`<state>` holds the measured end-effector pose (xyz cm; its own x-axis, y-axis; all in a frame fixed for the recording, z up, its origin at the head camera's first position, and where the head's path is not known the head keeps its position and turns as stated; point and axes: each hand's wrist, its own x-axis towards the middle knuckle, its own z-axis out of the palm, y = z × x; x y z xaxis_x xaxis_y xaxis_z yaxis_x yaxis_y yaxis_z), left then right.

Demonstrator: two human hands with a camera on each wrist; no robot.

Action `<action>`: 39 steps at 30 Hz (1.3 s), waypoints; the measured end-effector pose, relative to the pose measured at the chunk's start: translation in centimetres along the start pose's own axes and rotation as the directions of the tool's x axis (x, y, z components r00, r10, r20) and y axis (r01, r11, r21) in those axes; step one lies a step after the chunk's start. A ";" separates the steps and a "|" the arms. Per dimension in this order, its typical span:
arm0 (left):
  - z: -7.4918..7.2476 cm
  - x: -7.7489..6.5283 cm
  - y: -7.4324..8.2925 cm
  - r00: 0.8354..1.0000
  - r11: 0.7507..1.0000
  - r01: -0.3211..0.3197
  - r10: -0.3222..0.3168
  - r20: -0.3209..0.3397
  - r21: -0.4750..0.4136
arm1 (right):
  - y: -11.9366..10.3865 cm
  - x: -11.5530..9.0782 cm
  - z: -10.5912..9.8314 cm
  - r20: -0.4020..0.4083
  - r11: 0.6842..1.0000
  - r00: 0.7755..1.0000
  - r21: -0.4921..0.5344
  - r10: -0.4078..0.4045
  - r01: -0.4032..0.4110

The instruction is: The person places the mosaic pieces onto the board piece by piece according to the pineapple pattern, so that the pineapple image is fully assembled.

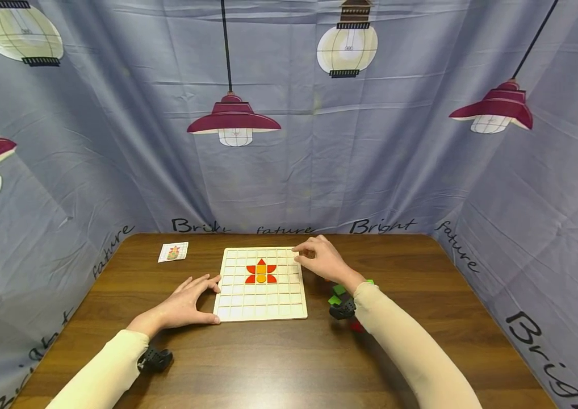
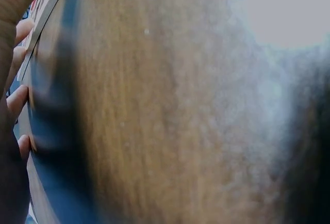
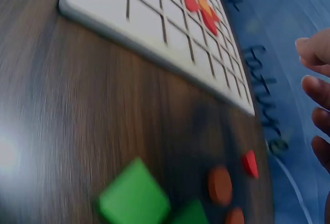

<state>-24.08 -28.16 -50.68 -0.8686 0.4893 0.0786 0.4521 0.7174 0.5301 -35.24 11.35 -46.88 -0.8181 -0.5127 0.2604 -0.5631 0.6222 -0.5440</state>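
Head view: red-and-orange figure (image 1: 261, 270) laid on the grid board (image 1: 260, 300), probably partway, green pieces (image 1: 339, 289) loose on the tabletop (image 1: 253, 358) (card (image 1: 174, 251) too small to check); left hand (image 1: 180, 308) fingers spread at the board's left edge, right hand (image 1: 327, 261) fingers loosely bent, seemingly empty, by its far right corner.

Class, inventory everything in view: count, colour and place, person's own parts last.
Table: one, brown, foreground
Curtain: one, blue-grey, behind the table
Printed lamps: five, red or cream, on the curtain
Lettering: several words, black, on the curtain
Board: one, cream, mid-table
Square: one, orange, on the board
Circle: one, orange, below the square
Triangle: one, red, above the square
Petals: four, red, beside square and circle
Card: one, white, left of the board
Loose pieces: several (partly hidden), green, red, brownish, right of the board
Sleeves: two, cream, forearms
Wrist cameras: two, black, sleeve ends
Left hand: one, bare, board's left edge
Right hand: one, bare, board's far right corner
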 end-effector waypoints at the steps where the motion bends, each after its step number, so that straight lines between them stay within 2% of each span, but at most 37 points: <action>1: 0.0 0.0 0.0 1.000 1.000 -0.004 0.004 -0.001 0.007 | 0.4 -0.5 -0.6 -0.008 1.000 1.000 0.007 0.018 -0.018; 6: 0.0 -0.1 0.0 1.000 1.000 -0.019 0.020 -0.009 0.022 | 2.9 -3.0 -3.3 -0.039 0.995 0.995 -0.003 0.095 -0.095; 11: 0.1 -0.1 -0.1 0.999 1.000 -0.026 0.026 -0.022 0.017 | 5.7 -5.7 -5.0 -0.047 0.991 0.992 -0.048 0.121 -0.123; 16: 0.2 -0.1 -0.2 1.000 1.000 -0.018 0.018 -0.016 -0.007 | 7.2 -8.5 -5.6 0.035 0.986 0.988 -0.083 0.148 -0.145; 19: 0.2 0.0 -0.2 1.000 1.000 -0.015 0.015 -0.016 -0.009 | 7.7 -9.5 -5.4 0.075 0.987 0.989 -0.114 0.124 -0.115; 25: 0.2 0.0 -0.2 1.000 1.000 -0.011 0.011 -0.007 -0.011 | 7.5 -10.1 -4.6 0.097 0.987 0.994 -0.155 0.045 -0.030; 32: 0.2 -0.1 -0.1 1.000 1.000 -0.013 0.013 -0.004 -0.023 | 7.6 -10.2 -4.0 0.089 0.984 0.995 -0.172 0.055 -0.039; 39: 0.2 -0.1 -0.2 1.000 1.000 -0.014 0.014 -0.003 -0.023 | 7.6 -10.3 -4.0 0.083 0.988 0.995 -0.146 0.056 -0.044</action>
<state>-24.08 -28.27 -50.96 -0.8629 0.4975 0.0885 0.4592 0.6990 0.5481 -31.55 23.79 -50.51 -0.8361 -0.5239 0.1624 -0.5375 0.7236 -0.4330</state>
